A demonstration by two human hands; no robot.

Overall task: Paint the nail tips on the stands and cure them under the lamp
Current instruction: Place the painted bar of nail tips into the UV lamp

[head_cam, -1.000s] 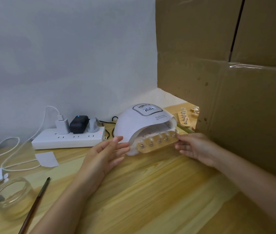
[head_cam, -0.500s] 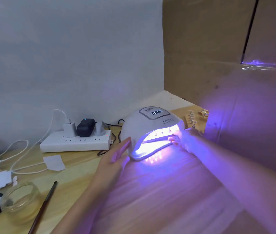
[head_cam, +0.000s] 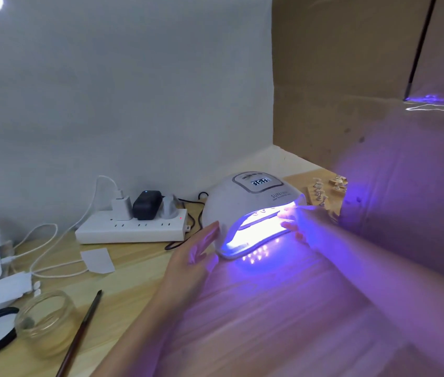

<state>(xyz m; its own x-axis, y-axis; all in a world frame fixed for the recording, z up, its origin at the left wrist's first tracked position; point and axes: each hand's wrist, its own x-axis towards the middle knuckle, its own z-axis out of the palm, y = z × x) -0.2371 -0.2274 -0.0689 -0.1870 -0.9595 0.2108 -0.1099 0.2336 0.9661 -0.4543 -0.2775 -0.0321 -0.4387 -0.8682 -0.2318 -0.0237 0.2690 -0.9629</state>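
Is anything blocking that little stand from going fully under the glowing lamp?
Nothing visible does. The stand already lies inside the lamp mouth, with the right hand at its end. The left hand rests beside the lamp's left wall, outside the opening. The glare hides the inside further back.

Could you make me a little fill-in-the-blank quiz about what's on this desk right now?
1. The curing lamp glows with a ____ light.
2. The right hand reaches into the lamp's opening, where a stand of nail tips sits, while the left hand rests against the lamp's ____ side.
3. The brush lies on the table beside an open ____ jar.
4. The black adapter is plugged into the white ____.

Missing words: purple; left; glass; power strip
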